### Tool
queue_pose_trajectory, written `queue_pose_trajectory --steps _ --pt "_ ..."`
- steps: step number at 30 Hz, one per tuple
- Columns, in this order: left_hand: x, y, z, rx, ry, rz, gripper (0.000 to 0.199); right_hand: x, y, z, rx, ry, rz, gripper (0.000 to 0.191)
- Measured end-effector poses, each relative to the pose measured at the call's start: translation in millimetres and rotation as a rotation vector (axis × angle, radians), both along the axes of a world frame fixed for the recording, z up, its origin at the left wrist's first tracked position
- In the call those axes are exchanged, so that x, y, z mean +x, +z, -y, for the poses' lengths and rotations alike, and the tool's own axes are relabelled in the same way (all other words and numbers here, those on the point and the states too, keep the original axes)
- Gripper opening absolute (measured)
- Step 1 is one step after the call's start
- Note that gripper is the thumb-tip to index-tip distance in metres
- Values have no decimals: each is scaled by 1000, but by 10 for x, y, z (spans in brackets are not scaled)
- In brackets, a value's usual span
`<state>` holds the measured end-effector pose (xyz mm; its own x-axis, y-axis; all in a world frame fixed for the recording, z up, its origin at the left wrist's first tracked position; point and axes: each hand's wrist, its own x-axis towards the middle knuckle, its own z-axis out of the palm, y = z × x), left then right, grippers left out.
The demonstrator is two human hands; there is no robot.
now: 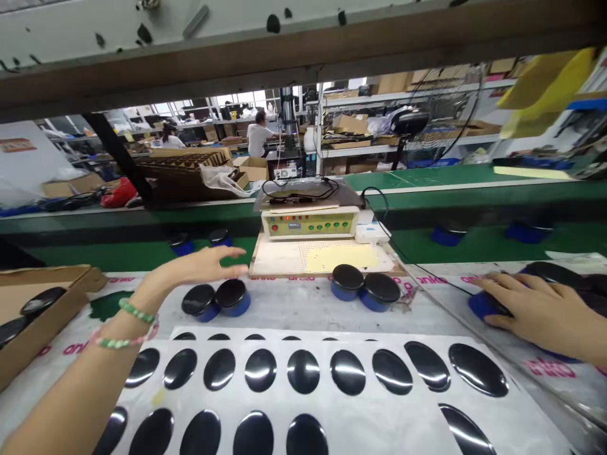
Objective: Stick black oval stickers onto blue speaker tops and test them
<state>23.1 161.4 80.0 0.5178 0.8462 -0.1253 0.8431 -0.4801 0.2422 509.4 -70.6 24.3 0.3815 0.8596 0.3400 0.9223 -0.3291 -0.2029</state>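
My left hand [203, 264], with bead bracelets on its wrist, is open above the bench, its fingers and thumb apart and nothing between them. Just below it stand two short round blue pieces with glossy black tops, one on the left [200, 303] and one nearer the middle [232, 297]. At the right, my right hand [540, 309] is closed around another blue piece [484, 307], whose top is partly hidden by the fingers. More black-topped pieces [552, 273] lie behind and beside that hand. A similar pair [346, 282] stands in the middle, side by side.
White sheets [379, 423] bearing rows of glossy black oval stickers [303, 371] cover the front. A control box [310, 224] with buttons stands at the back, a cable [417, 265] running right. At left is a cardboard box [90, 278]. Blue pieces sit on the green conveyor [303, 253] behind.
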Motion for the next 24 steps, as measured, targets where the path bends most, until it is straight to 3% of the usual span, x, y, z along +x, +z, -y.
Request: queue_pose_trajectory --steps 2,4,7,9,11,12,15,17,20,22,24 --pt "-19 -64 308 -38 -83 0 65 -339 -28 86 -76 155 -18 19" --pt "24 -164 598 11 -107 33 58 -830 -17 196 -230 515 -186 31" --pt "186 -332 1043 144 -96 118 48 -1657 -22 338 -370 895 -326 43" --pt "322 -464 1373 209 -115 208 50 -2116 -76 369 -400 1058 -292 38" --pt "438 -629 1692 242 -115 346 50 -2436 -163 344 -416 1105 -255 24" --pt "478 -720 1827 241 -71 420 53 -2544 -210 317 -429 1103 -237 28" --pt "506 -957 2082 137 235 650 61 -2699 -313 217 -507 1070 -224 50" --pt "469 -1036 2131 -2 407 748 64 -2712 -327 165 -558 1064 -254 52" --pt "408 -1037 2110 -144 451 771 61 -2666 -270 156 -515 1117 -247 36" --pt "388 -1009 2090 -167 434 771 63 -2600 -203 200 -410 1189 -174 21" --pt "383 -984 2093 -173 442 787 64 -2499 -135 272 -284 1229 -113 19"
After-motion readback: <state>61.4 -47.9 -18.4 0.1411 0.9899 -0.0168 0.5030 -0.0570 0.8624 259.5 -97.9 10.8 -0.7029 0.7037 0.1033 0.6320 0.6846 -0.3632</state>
